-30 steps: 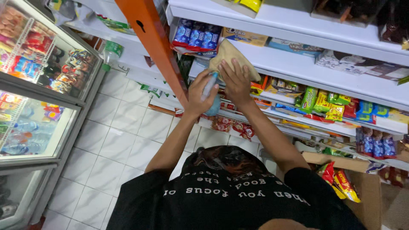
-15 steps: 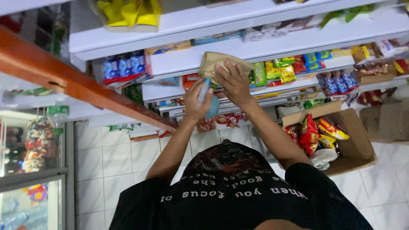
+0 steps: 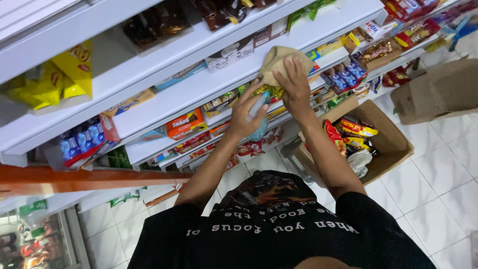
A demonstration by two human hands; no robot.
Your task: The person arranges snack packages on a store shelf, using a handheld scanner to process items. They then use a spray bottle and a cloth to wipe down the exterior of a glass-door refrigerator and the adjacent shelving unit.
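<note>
Yellow snack bags [image 3: 69,74] sit at the far left on an upper white shelf [image 3: 164,97], with blue packets [image 3: 82,142] on the shelf below. Toward the middle, the left hand [image 3: 246,117] is wrapped around a pale blue spray bottle [image 3: 259,112], held just in front of the shelf edge. Just right of it, the right hand [image 3: 294,84] presses flat, fingers spread, on a tan cloth [image 3: 276,62] that lies against the shelf edge. Farther right, an open cardboard box [image 3: 386,144] of snack packs stands on the tiled floor [image 3: 448,184].
</note>
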